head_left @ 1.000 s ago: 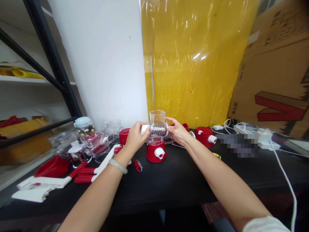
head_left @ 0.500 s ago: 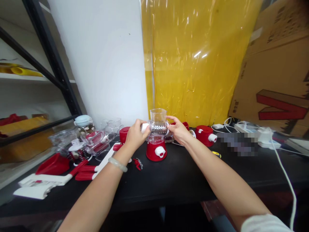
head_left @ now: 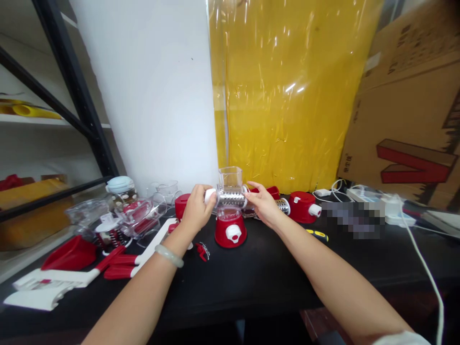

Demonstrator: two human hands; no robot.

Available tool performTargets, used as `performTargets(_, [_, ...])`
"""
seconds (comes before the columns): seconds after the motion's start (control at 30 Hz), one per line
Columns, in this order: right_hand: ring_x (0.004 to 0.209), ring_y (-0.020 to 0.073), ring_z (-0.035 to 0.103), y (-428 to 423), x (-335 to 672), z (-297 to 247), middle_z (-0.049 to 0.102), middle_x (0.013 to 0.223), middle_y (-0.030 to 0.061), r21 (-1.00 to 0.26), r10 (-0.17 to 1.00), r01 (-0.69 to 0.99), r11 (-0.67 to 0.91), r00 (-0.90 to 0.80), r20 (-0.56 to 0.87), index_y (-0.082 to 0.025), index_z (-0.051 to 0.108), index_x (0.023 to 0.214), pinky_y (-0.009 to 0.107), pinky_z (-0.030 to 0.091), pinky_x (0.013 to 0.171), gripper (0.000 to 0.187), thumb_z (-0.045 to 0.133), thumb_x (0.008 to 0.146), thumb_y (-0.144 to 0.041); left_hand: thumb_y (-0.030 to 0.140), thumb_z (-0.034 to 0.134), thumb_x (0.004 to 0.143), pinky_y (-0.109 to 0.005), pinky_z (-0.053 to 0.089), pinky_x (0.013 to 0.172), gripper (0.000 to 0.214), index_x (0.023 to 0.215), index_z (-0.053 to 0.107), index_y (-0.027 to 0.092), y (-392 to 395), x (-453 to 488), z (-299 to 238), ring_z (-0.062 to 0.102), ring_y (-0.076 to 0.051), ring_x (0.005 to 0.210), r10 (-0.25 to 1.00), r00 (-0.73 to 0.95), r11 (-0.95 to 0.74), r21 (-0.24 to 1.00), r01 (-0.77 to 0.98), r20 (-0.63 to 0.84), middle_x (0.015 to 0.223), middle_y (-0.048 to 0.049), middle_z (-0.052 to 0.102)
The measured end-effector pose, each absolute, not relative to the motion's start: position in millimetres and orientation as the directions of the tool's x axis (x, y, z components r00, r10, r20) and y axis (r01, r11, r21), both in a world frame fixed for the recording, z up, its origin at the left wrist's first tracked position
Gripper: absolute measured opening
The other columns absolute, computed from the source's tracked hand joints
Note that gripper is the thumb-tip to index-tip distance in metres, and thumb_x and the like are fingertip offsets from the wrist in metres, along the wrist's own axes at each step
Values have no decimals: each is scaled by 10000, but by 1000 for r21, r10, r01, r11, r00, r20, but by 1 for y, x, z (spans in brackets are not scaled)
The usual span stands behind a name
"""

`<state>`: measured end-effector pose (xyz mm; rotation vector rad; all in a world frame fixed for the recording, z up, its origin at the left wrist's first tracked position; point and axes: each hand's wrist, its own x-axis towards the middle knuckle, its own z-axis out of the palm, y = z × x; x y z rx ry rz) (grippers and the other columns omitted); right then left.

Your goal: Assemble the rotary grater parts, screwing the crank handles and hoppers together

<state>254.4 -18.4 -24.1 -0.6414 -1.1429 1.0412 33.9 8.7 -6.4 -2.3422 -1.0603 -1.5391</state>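
In front of me a rotary grater with a red base (head_left: 230,234) and a clear hopper (head_left: 230,177) stands upright on the black table. A perforated metal grater drum (head_left: 233,199) lies sideways inside its clear housing. My left hand (head_left: 197,206) is closed around the white end (head_left: 210,195) of the drum on the left. At the housing's right opening, my right hand (head_left: 264,203) grips the drum's rim between thumb and fingers. A white knob (head_left: 234,233) sits on the front of the base.
Red-and-white handles (head_left: 122,266), a red scoop-like part (head_left: 70,252) and clear plastic parts (head_left: 140,215) crowd the left. Another red base (head_left: 302,207), a second drum (head_left: 283,206) and a yellow-black tool (head_left: 318,235) lie right. Small red pieces (head_left: 203,251) lie near the grater.
The view has shifted slightly, so the grater and both hands appear a little lower and further left. Both hands keep their hold at the drum's two ends.
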Motion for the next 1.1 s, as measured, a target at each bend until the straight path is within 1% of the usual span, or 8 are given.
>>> performTargets(0.1, [700,136,660,-13,255,-32,700,753,-51,-845,905,-335,417,69,420,-258,488,973,299,503,728,557,804,639,-572,424,435,961,-384,506,840,277,1011,555,179,3,34,-7,626,-233,927,513,194,-738,314,598,837,947,-78,633])
performTargets(0.2, [724,134,656,-13,255,-36,693,745,-44,-859,902,-305,411,0,431,-240,537,846,297,503,761,469,789,656,-586,470,427,967,-347,521,757,330,1085,538,183,-1,31,-7,641,-203,837,629,156,-721,496,485,761,939,-57,637])
performTargets(0.27, [795,153,672,-16,256,-35,718,800,-17,-872,895,-273,406,-75,440,-229,604,849,321,504,841,433,816,641,-543,492,411,966,-325,521,680,376,1142,515,177,-2,29,-8,641,-187,767,697,155,-690,596,412,700,942,-57,632])
performTargets(0.37, [891,186,688,-21,256,-32,748,914,21,-888,883,-227,400,-164,439,-223,668,900,375,480,955,429,852,609,-479,522,389,966,-309,511,593,397,1115,504,172,-3,27,-10,631,-181,684,743,207,-662,653,367,637,879,-51,625])
performTargets(0.57, [935,224,695,-20,259,-29,758,974,47,-900,874,-162,405,-223,433,-224,691,910,430,471,985,428,845,606,-482,533,306,994,-318,468,584,417,1148,430,166,-6,27,-13,585,-184,605,721,291,-679,560,475,629,761,-18,583])
performTargets(0.83, [949,237,686,-16,257,-36,757,957,47,-885,873,-116,451,-150,465,-222,681,931,432,484,964,414,810,642,-488,504,291,1009,-319,429,638,417,1197,427,157,-2,21,-9,592,-198,662,680,378,-711,440,548,628,766,-20,581])
performTargets(0.97, [913,230,686,-18,253,-38,756,931,48,-877,872,-89,472,-95,479,-217,669,926,428,485,948,388,797,658,-466,490,277,1012,-316,409,613,400,1173,436,160,-1,22,-10,561,-190,612,678,360,-712,452,537,641,715,0,552])
performTargets(1.1, [900,229,685,-21,248,-39,753,919,48,-868,867,-67,491,-53,495,-223,662,923,420,487,932,348,782,676,-436,491,293,1008,-315,401,600,362,1111,452,183,-3,27,-13,537,-182,573,710,259,-680,544,492,655,666,23,519])
